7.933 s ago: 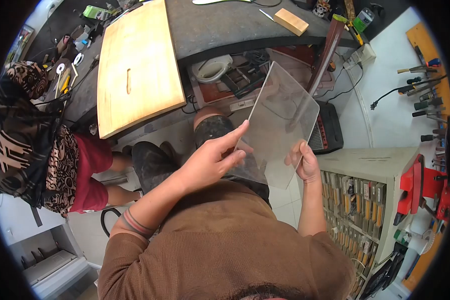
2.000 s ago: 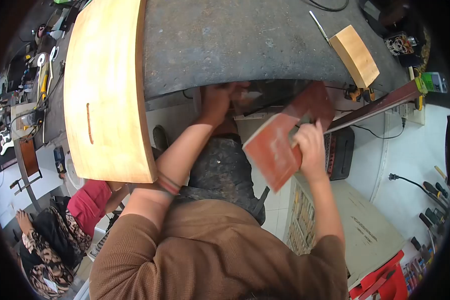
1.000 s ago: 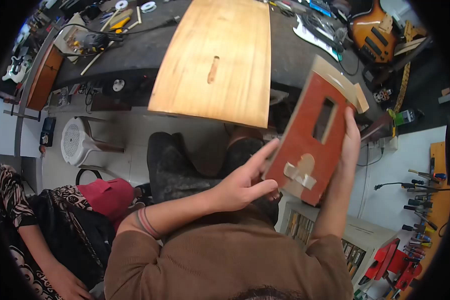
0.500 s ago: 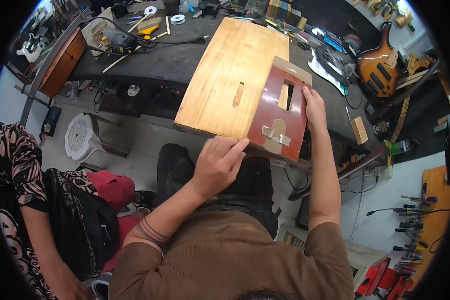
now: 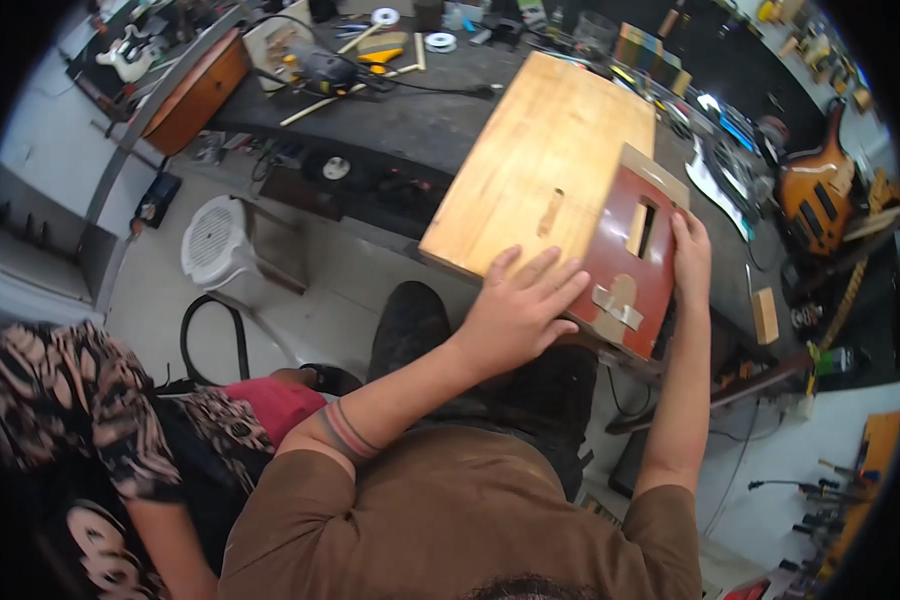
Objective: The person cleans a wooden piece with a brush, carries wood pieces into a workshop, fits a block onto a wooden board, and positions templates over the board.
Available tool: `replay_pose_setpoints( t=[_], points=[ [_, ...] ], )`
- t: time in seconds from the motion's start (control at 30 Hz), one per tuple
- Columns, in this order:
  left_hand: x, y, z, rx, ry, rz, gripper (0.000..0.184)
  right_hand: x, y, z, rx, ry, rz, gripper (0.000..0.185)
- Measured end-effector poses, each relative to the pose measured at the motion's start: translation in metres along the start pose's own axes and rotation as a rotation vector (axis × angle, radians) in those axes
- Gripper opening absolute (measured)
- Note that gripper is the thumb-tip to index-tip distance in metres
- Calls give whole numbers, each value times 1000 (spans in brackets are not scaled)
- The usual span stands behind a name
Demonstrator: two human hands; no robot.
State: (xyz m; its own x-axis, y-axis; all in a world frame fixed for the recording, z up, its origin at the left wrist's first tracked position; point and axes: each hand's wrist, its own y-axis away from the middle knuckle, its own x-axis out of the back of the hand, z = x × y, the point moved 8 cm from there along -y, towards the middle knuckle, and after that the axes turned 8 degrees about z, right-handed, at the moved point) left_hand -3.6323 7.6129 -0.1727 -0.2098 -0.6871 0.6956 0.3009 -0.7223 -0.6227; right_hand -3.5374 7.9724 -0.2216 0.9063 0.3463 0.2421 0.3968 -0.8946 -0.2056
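A pale wooden board (image 5: 530, 150) with a narrow routed slot lies on the dark workbench, its near end at the front edge. On its right side rests a red-brown panel (image 5: 610, 250) with a rectangular cutout and pieces of clear tape near its lower end. My left hand (image 5: 525, 305) lies with fingers spread over the board's near end, fingertips close to the panel's left edge. At the panel's right edge, my right hand (image 5: 692, 262) grips it, with some fingers hidden.
A corded power tool (image 5: 328, 72) and wooden sticks lie at the back left of the workbench (image 5: 390, 140). A sunburst bass body (image 5: 815, 205) and a white pickguard (image 5: 715, 185) are to the right. A white stool (image 5: 215, 240) and another person's arm (image 5: 175, 535) are at left.
My left hand has gone from curled fingers at the near corner to lying spread on the board. My right hand stays on the panel's edge. The whole view has shifted.
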Motion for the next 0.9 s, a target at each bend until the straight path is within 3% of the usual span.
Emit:
replay_pose_setpoints(
  t=[0.17,0.2,0.3,0.37,0.43,0.5,0.57,0.67,0.9],
  points=[
    [0,-2,1,5,0,9,61,3,-7,12,-16,-71,-46,52],
    [1,-2,1,12,9,12,59,6,-2,-2,14,102,-7,51],
    [0,-1,0,16,30,24,59,2,36,-77,656,830,230,50],
    [0,-2,2,19,25,21,59,-28,66,-130,716,694,76,52],
    [0,-3,2,12,24,28,59,-64,91,-147,660,589,-146,51],
    [-2,-2,1,9,29,39,59,-91,109,-130,658,825,-261,61],
    [-2,-1,1,-12,20,56,58,-105,120,-102,774,930,-258,65],
    [-3,1,1,-36,6,74,56,-102,119,-104,682,855,-334,64],
    [-5,0,0,-98,4,132,54,-101,118,-107,704,756,-401,64]
  ],
)
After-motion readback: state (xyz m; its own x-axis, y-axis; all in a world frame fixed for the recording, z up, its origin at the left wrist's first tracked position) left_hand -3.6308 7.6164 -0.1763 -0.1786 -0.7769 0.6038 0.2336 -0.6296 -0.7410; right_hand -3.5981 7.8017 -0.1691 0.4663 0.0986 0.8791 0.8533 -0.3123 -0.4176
